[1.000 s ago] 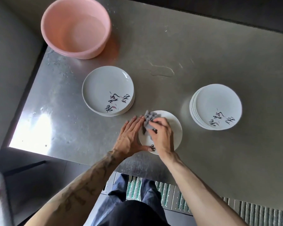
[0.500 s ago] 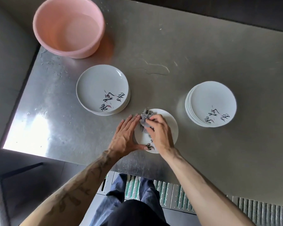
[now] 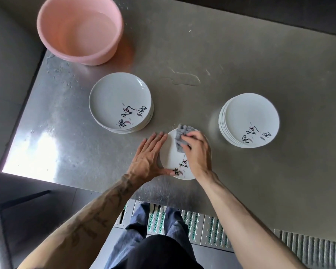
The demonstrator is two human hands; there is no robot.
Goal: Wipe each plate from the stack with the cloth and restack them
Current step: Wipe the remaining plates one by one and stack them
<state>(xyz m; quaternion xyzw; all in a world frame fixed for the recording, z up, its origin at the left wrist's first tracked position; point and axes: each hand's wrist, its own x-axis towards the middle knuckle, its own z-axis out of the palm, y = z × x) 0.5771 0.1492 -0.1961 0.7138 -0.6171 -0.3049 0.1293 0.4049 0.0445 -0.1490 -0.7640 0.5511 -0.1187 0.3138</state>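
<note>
**Cloth on the single plate, half of it under the right hand**

I am seeing only part of the plate [image 3: 172,158] at lower centre of the frame. The right hand [image 3: 197,152] is covering its right half, and the painted characters near its lower edge are partly hidden. The grey cloth [image 3: 182,137] is bunching at the plate's upper rim, its lower part tucked under the hand, which is curling round it and pressing it onto the plate.

I cannot tell how many plates each pile is holding. The left stack [image 3: 114,101] is sitting left of centre and the right stack [image 3: 248,117] at the right, both apart from the single plate. The top edge is cutting off the pink basin [image 3: 80,30] at upper left.

The left hand [image 3: 147,158] is lying flat on the desk [image 3: 241,65], its fingers [image 3: 156,140] straight and close together along the plate's left rim, the thumb touching its lower edge.
</note>
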